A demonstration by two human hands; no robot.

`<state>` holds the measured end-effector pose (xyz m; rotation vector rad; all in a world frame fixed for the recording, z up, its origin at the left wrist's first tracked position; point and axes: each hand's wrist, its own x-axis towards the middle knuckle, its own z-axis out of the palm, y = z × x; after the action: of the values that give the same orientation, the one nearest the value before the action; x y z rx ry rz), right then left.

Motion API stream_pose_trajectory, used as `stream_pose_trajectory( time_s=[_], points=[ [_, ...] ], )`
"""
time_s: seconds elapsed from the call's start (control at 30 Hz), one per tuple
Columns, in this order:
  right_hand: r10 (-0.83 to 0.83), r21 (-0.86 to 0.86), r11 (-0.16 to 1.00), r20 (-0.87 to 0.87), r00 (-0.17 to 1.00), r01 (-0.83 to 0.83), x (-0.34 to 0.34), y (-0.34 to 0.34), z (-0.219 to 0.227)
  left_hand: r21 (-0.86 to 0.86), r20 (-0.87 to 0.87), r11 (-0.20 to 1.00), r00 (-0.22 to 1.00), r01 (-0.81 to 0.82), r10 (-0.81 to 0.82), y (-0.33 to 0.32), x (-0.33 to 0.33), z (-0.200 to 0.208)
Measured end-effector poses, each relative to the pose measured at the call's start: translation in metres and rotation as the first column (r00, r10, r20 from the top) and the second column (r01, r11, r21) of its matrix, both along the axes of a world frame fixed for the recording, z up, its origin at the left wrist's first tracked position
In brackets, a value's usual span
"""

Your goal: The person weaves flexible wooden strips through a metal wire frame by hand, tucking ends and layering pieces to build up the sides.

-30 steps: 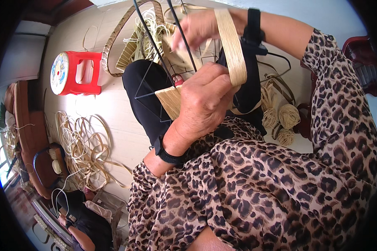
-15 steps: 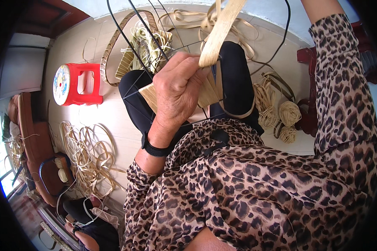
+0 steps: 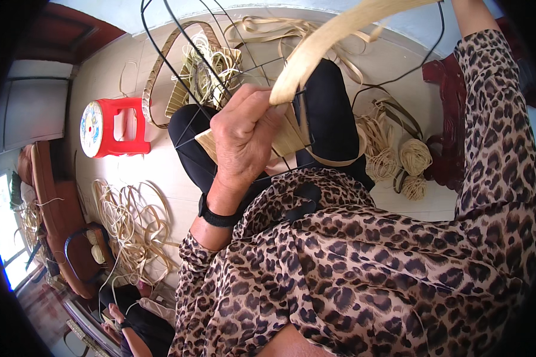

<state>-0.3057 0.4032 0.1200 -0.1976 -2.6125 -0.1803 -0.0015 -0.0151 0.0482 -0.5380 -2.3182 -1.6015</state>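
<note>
My left hand (image 3: 243, 134) is closed in front of my knees, gripping a wide flat straw-coloured strip (image 3: 324, 44) where it bends over the fingers. From there the strip arcs up and right toward the top edge. Behind and under the fist is a black wire frame (image 3: 187, 68) set between my legs. Straw-coloured wrapping (image 3: 289, 137) covers part of the frame's lower section, and my fist hides some of it. My right arm (image 3: 476, 18) stretches to the upper right; its hand lies beyond the picture.
A red stool (image 3: 128, 128) stands at left. Beyond the frame is a handled basket (image 3: 175, 101) filled with pale strands. Loose strips (image 3: 140, 220) lie on the floor at left, wound bundles (image 3: 415, 156) at right. Another person's hand (image 3: 116, 315) shows at lower left.
The strip has swung from steep to a lower arc toward the right, and my right arm has moved outward. My left hand has shifted slightly left and down, still gripping.
</note>
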Motion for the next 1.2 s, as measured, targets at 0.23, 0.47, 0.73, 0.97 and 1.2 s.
stream_pose_trajectory(
  time_s=[0.23, 0.47, 0.73, 0.97, 1.2],
  points=[
    [0.154, 0.220, 0.919, 0.565, 0.811, -0.328, 0.091, -0.144, -0.074, -0.013, 0.050, 0.999, 0.998, 0.029, -0.029, 0.002, 0.002, 0.001],
    [0.680, -0.714, 0.231, 0.604, -0.415, -0.661, 0.136, -0.295, -0.082, 0.034, 0.024, 0.999, 0.999, 0.025, -0.026, 0.003, 0.002, 0.001],
    [0.455, -0.627, 0.603, 0.779, -0.433, -0.494, 0.167, -0.303, -0.069, 0.038, 0.035, 0.999, 0.999, 0.003, -0.004, 0.004, 0.007, 0.000],
    [0.869, -0.805, 0.287, 0.447, -0.212, -0.519, 0.123, -0.357, -0.089, -0.046, 0.086, 0.999, 0.996, 0.010, -0.006, 0.002, 0.012, 0.005],
    [0.811, -0.460, 0.353, -0.284, 0.511, -0.815, 0.025, -0.316, -0.027, 0.044, -0.015, 0.998, 0.999, -0.043, 0.044, -0.001, 0.005, 0.000]
  ],
)
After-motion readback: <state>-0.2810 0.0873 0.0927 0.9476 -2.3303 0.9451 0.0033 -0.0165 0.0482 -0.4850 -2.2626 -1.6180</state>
